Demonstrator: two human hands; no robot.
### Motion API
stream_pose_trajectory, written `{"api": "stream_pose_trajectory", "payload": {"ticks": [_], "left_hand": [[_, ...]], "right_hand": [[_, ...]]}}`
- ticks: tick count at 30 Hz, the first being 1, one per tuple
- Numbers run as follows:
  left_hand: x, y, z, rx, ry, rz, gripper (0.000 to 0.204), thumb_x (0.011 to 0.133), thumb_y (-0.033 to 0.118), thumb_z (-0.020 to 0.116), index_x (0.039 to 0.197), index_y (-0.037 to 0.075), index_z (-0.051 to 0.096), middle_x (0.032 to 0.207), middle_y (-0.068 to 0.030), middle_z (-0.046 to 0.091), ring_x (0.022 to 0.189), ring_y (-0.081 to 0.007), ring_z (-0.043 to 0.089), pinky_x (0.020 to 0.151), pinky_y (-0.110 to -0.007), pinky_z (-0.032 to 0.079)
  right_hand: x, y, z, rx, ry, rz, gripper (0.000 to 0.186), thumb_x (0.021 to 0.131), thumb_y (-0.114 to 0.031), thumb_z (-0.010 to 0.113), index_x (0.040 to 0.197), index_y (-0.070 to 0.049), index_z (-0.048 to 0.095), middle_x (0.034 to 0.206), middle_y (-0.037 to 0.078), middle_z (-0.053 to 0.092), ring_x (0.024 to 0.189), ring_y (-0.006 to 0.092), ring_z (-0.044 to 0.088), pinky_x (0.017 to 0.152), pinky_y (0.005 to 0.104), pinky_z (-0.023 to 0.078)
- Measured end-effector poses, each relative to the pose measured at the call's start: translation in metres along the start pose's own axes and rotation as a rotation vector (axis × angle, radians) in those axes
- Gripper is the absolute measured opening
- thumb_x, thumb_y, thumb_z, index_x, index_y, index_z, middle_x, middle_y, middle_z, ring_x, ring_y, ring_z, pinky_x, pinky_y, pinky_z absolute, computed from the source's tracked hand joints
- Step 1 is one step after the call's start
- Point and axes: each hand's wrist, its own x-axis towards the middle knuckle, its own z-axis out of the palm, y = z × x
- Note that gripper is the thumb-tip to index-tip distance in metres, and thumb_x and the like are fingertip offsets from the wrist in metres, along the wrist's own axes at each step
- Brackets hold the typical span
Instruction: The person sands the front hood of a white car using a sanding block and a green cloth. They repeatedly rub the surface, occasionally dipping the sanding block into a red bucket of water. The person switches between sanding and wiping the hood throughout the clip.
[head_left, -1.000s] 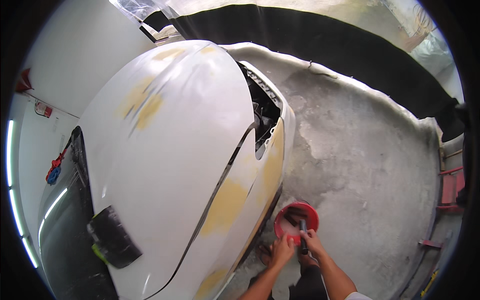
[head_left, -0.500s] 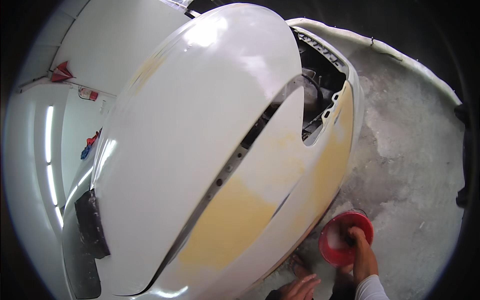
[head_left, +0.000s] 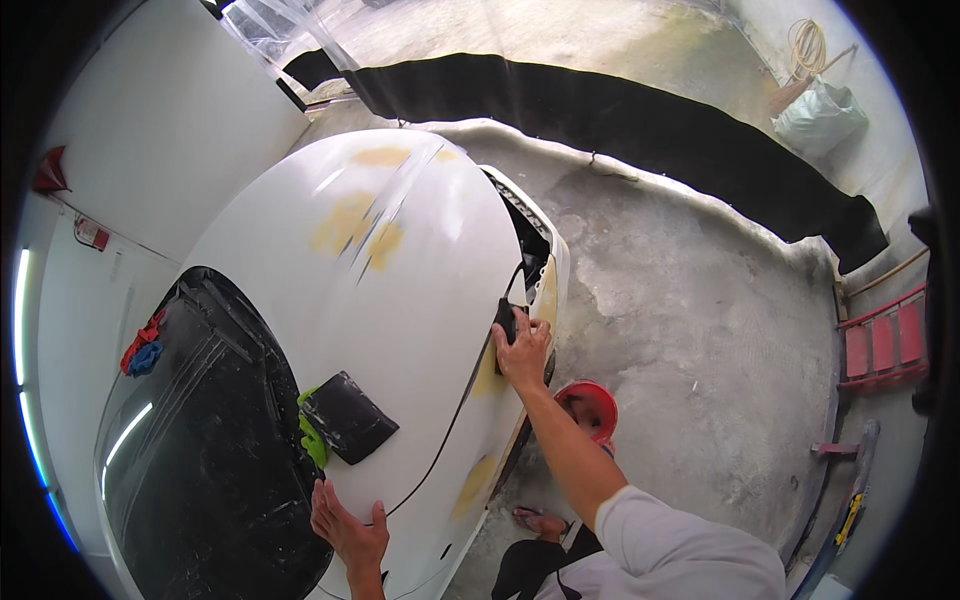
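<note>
My right hand (head_left: 524, 358) presses a small black pad (head_left: 504, 318) against the front fender, beside the gap along the hood's edge. Fingers and palm cover part of the pad, so I cannot tell if it is sandpaper or a block. My left hand (head_left: 352, 530) is open with fingers spread, holding nothing, at the rear of the hood near the windshield (head_left: 210, 440). The white car hood (head_left: 270, 240) carries yellowish filler patches (head_left: 348, 222). Beyond my left hand, a black rectangular sheet (head_left: 350, 418) lies on the hood, partly over a bright green cloth (head_left: 312, 440).
A red bucket (head_left: 612, 408) stands on the concrete floor (head_left: 690, 350) beside the car, partly behind my right arm. Red and blue cloths (head_left: 145, 355) lie by the windshield. A black strip (head_left: 600, 120) crosses the far floor. Red slatted rack (head_left: 882, 345) and white sack (head_left: 820, 118) are at right.
My right hand has come out of the red bucket and up onto the fender with the black pad. My left hand has moved from beside the car to over the hood. The view has shifted.
</note>
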Motion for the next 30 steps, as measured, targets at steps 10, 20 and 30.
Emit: {"api": "stream_pose_trajectory", "payload": {"ticks": [10, 20, 30], "left_hand": [[0.021, -0.029, -0.012, 0.0, -0.364, 0.137, 0.128, 0.075, 0.068, 0.083, 0.165, -0.001, 0.022, 0.169, -0.0362, 0.014, 0.153, -0.0504, 0.026, 0.119, -0.066, 0.026], [0.021, -0.038, -0.003, -0.074, -0.411, 0.132, 0.126, 0.076, 0.07, 0.081, 0.163, -0.002, 0.024, 0.166, -0.0411, 0.014, 0.149, -0.0558, 0.03, 0.116, -0.068, 0.031], [0.02, -0.041, -0.004, -0.115, -0.405, 0.109, 0.128, 0.072, 0.063, 0.087, 0.162, -0.002, 0.025, 0.167, -0.0404, 0.013, 0.142, -0.0606, 0.035, 0.117, -0.069, 0.032]], "right_hand": [[-0.031, 0.015, 0.036, -0.133, 0.187, 0.134, 0.055, 0.097, -0.042, 0.073, 0.141, -0.01, 0.07, 0.118, 0.029, 0.055, 0.115, 0.0425, 0.051, 0.107, 0.0544, 0.043], [-0.012, 0.035, 0.034, -0.061, 0.116, 0.112, 0.051, 0.096, -0.038, 0.076, 0.138, -0.009, 0.072, 0.112, 0.022, 0.055, 0.112, 0.0384, 0.053, 0.104, 0.0493, 0.044], [-0.046, 0.016, 0.021, -0.212, -0.088, 0.073, 0.05, 0.101, -0.038, 0.07, 0.135, -0.001, 0.07, 0.121, 0.025, 0.056, 0.117, 0.0376, 0.055, 0.106, 0.0448, 0.045]]}}
